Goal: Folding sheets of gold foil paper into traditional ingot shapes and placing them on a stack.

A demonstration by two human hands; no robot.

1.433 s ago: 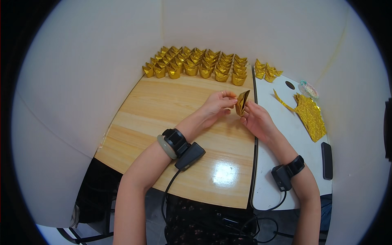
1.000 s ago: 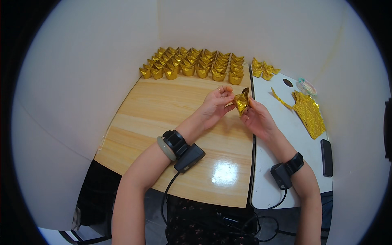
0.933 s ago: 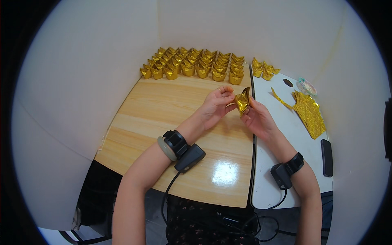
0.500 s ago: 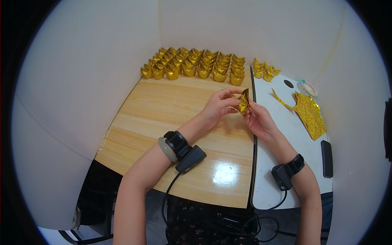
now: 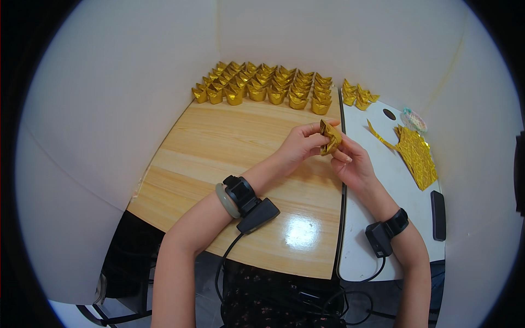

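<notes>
Gold paper piece (image 5: 330, 136), partly folded, held above the seam where the wooden table (image 5: 229, 158) meets the white table (image 5: 383, 180). Left hand (image 5: 302, 143) pinches its upper left edge between thumb and fingers; right hand (image 5: 353, 163) closes on it from 4 o'clock. Pressing each crease flat with the fingertips while the other hand steadies the piece probably keeps the shape even. Rows of finished gold ingots (image 5: 262, 85) stand at 11 o'clock, a few more ingots (image 5: 358, 95) at 1 o'clock, flat gold sheets (image 5: 416, 158) at 3 o'clock.
</notes>
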